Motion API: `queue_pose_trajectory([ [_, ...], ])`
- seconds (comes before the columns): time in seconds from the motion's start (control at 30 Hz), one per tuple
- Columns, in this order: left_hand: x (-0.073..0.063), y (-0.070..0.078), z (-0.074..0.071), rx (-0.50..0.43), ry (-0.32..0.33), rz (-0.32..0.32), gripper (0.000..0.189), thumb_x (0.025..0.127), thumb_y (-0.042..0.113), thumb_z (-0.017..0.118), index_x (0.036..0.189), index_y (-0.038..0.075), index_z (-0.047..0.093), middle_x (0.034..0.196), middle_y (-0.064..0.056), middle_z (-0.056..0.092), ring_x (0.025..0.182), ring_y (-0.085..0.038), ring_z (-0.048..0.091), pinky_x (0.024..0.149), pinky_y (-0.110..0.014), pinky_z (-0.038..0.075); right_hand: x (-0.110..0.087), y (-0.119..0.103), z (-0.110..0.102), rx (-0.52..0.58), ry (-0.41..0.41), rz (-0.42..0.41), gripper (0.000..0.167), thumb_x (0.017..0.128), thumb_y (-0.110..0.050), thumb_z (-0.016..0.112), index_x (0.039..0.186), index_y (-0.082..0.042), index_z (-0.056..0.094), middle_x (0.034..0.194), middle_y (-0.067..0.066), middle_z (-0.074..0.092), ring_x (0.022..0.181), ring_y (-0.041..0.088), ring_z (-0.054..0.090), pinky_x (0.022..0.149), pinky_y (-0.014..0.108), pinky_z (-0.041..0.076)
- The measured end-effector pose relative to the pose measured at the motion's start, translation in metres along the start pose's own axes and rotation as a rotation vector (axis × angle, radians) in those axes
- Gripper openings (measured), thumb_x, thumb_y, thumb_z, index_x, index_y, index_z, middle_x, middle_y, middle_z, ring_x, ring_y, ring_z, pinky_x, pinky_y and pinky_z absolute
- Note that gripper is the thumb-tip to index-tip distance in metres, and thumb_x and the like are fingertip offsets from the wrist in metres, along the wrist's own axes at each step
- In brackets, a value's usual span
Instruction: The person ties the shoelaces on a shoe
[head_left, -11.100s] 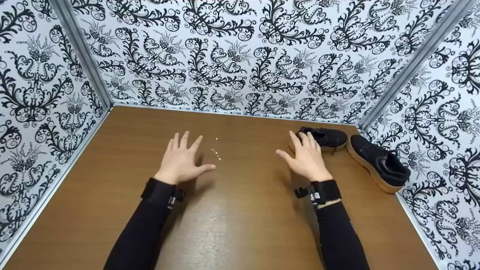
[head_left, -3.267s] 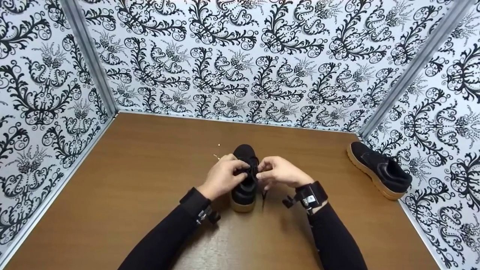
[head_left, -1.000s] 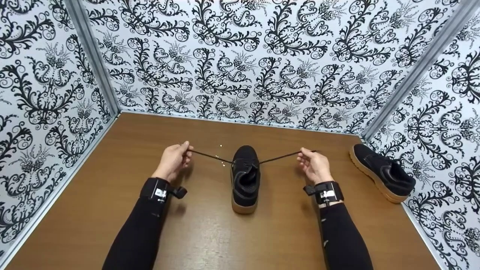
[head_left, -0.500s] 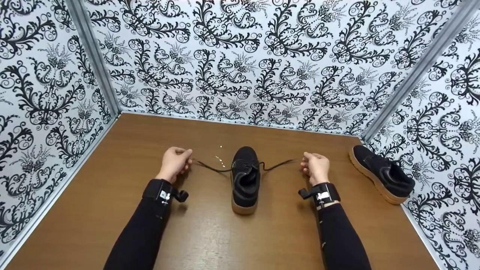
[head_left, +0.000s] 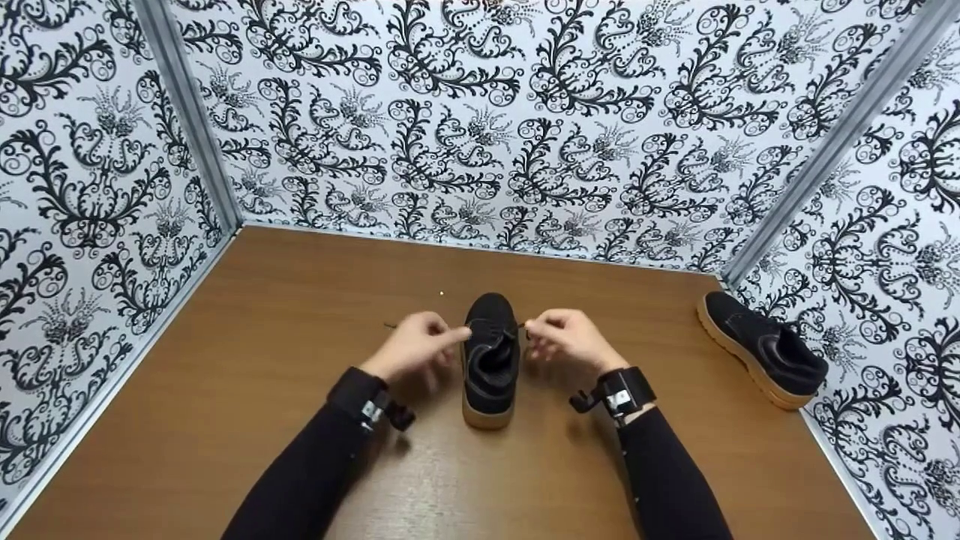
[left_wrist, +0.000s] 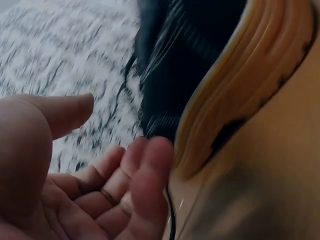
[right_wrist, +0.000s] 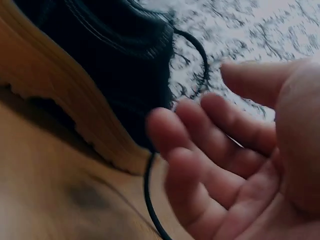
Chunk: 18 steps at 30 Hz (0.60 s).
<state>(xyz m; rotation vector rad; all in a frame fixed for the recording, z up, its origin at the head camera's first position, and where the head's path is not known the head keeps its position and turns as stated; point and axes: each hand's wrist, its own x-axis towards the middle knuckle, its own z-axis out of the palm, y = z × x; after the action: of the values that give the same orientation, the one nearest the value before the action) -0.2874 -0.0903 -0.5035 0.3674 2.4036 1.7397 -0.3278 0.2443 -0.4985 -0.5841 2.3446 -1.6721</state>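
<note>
A black lace-up shoe (head_left: 490, 309) with a tan sole stands upright mid-table, toe toward the back wall. On its left side my left hand (head_left: 412, 346) is close in, thumb at the shoe's edge. In the left wrist view its thumb and loosely bent fingers are apart, and a black lace (left_wrist: 171, 215) hangs past the fingertips. My right hand (head_left: 568, 335) is close to the shoe's right side. The right wrist view shows that thumb clear of the half-curled fingers, with a lace (right_wrist: 201, 52) looping out from the shoe beyond them. Neither palm holds anything.
A matching black shoe (head_left: 761, 349) lies at the table's right edge, near the patterned side wall (head_left: 900, 247). Brown wooden tabletop (head_left: 315, 277) surrounds the middle shoe, bounded behind by a patterned back wall (head_left: 480, 135).
The shoe came from the back right to the middle. A second ago both hands pulled its laces out sideways; they then let go and have moved inward to the shoe.
</note>
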Motion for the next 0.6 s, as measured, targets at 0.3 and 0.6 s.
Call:
queue_pose_trajectory([
  [0.3, -0.012, 0.014, 0.029, 0.166, -0.019, -0.038, 0.06, 0.096, 0.063, 0.082, 0.103, 0.007, 0.062, 0.082, -0.014, 0.073, 0.064, -0.034, 0.076, 0.053, -0.04, 0.06, -0.006, -0.014, 0.014, -0.098, -0.187, 0.048, 0.033, 0.109, -0.035, 0.074, 0.112, -0.002, 0.075, 0.106, 0.018, 0.08, 0.092, 0.051, 0.077, 0.078, 0.058, 0.066],
  [0.6, -0.015, 0.022, 0.04, 0.211, 0.044, -0.02, 0.037, 0.097, 0.039, 0.078, 0.1, 0.006, 0.063, 0.073, -0.006, 0.069, 0.049, -0.017, 0.064, 0.046, -0.032, 0.054, -0.008, -0.022, 0.027, -0.208, -0.166, 0.049, 0.03, 0.104, -0.032, 0.081, 0.09, -0.008, 0.068, 0.089, 0.014, 0.076, 0.078, 0.045, 0.078, 0.07, 0.056, 0.066],
])
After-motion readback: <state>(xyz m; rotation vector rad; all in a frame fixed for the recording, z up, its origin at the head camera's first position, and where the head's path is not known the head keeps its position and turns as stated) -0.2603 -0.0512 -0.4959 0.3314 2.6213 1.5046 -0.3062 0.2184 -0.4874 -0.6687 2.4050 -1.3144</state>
